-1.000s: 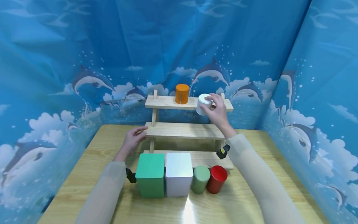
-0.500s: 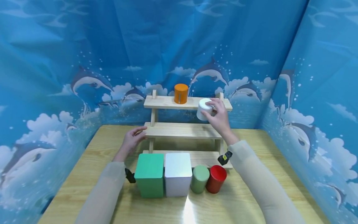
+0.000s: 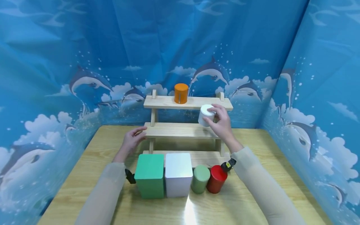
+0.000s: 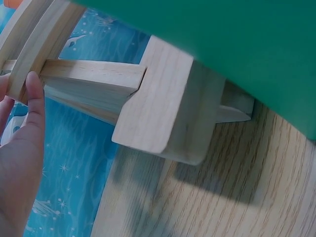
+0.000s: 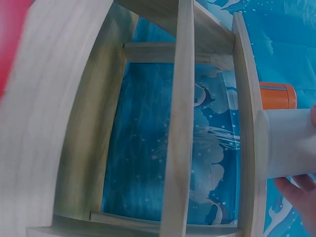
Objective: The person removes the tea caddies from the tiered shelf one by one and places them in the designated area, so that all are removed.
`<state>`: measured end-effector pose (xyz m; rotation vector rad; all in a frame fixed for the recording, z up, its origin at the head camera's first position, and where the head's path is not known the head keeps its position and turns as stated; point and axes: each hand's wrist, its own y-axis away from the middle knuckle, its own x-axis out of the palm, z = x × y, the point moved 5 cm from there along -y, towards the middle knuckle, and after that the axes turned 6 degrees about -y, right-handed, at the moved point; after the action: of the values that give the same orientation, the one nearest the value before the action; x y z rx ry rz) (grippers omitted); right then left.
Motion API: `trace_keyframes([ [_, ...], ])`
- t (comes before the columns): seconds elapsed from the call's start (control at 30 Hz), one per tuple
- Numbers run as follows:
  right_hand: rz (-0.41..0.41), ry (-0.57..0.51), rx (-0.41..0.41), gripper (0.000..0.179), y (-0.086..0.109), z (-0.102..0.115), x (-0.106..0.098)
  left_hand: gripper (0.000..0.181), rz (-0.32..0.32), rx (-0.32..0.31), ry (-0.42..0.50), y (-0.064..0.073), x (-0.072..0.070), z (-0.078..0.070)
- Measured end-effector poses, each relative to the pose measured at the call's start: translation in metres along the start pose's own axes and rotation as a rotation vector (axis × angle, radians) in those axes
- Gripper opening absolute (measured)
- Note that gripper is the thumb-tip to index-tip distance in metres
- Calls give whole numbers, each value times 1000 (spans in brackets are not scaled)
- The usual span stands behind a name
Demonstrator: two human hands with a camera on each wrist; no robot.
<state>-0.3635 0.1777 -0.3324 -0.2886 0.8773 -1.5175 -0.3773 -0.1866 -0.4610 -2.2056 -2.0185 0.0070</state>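
Observation:
My right hand [image 3: 222, 122] holds a white cylindrical canister [image 3: 206, 115] between thumb and fingers, in front of the top tier and above the middle one. In the right wrist view the white canister [image 5: 289, 143] is at the right edge with fingertips [image 5: 291, 190] under it. My left hand [image 3: 132, 140] pinches the left end of the middle tier of a three-tier wooden shelf [image 3: 185, 130]; the left wrist view shows the thumb [image 4: 34, 98] against the board's edge. An orange canister [image 3: 181, 93] stands on the top tier.
In front of the shelf, in a row on the wooden table [image 3: 157, 212], stand a green box [image 3: 149, 176], a white box [image 3: 178, 175], a light green canister [image 3: 200, 179] and a red canister [image 3: 217, 179]. A dolphin-print curtain [image 3: 135, 47] encloses the back and sides.
My right hand has lowered the white canister from the top tier's level to just above the middle tier. The left hand stays at the shelf's left end.

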Motion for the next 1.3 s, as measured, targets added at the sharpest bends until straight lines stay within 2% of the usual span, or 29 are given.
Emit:
trace_keyframes([
  [0.17, 15, 34, -3, 29, 14, 3, -3, 46, 6, -9, 6, 1, 1, 0],
  [0.4, 23, 10, -19, 28, 29, 35, -10, 49, 2, -8, 4, 0, -1, 0],
  [0.53, 31, 40, -17, 28, 33, 42, -13, 49, 6, 8, 4, 0, -1, 1],
  [0.77, 40, 52, -43, 31, 40, 2, -22, 50, 20, 3, -7, 0, -1, 1],
  [0.83, 44, 54, -38, 31, 42, 4, -25, 49, 21, -4, -12, 0, 0, 1],
  [0.9, 48, 49, -36, 31, 45, 7, -27, 49, 20, -7, -23, 1, 0, 0],
  [1.13, 60, 72, -11, 28, 55, 42, -34, 48, 19, 2, -21, 0, -1, 1],
  [1.3, 62, 84, 26, 30, 62, 46, -39, 47, 14, 15, 11, 0, -1, 2],
])
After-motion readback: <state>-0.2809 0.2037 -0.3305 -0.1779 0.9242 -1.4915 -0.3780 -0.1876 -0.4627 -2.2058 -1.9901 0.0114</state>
